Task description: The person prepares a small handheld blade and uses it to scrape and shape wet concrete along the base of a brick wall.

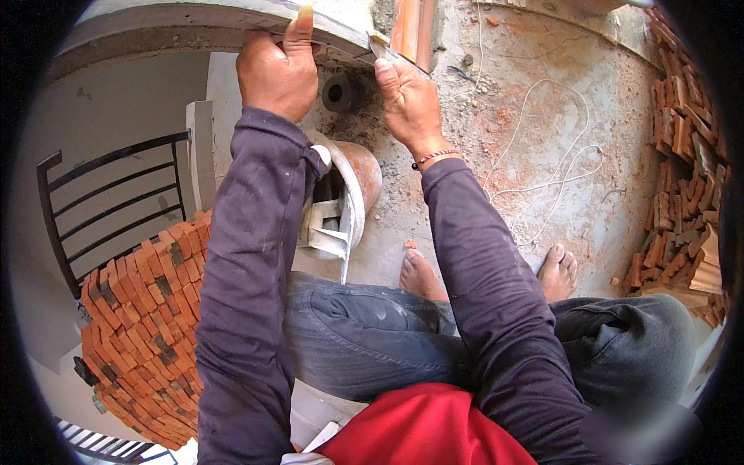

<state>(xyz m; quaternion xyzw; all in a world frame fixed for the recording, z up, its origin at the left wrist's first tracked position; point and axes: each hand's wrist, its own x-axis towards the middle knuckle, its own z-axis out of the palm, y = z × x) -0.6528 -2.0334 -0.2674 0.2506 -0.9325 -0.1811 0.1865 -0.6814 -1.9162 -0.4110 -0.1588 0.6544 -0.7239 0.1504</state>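
Observation:
My left hand [277,76] grips the edge of a long grey cement-like beam [163,19] at the top. Its thumb lies over the upper side, and its other fingers are mostly hidden beneath. Just to the right, my right hand [409,102] is closed on a thin metal-bladed tool [379,48], its kind not clear. The blade's tip lies against the beam's end, beside upright orange-brown pieces [406,32]. Below and between my hands sits a worn bucket [369,174] with a pale rim, partly covered by my left sleeve.
A dark round opening [336,93] lies behind the bucket. White string [554,182] loops over the dusty floor. Broken bricks [678,186] are heaped at the right. Stacked orange bricks [147,310] and a black metal railing [116,194] stand left. My bare feet [422,275] are on the floor.

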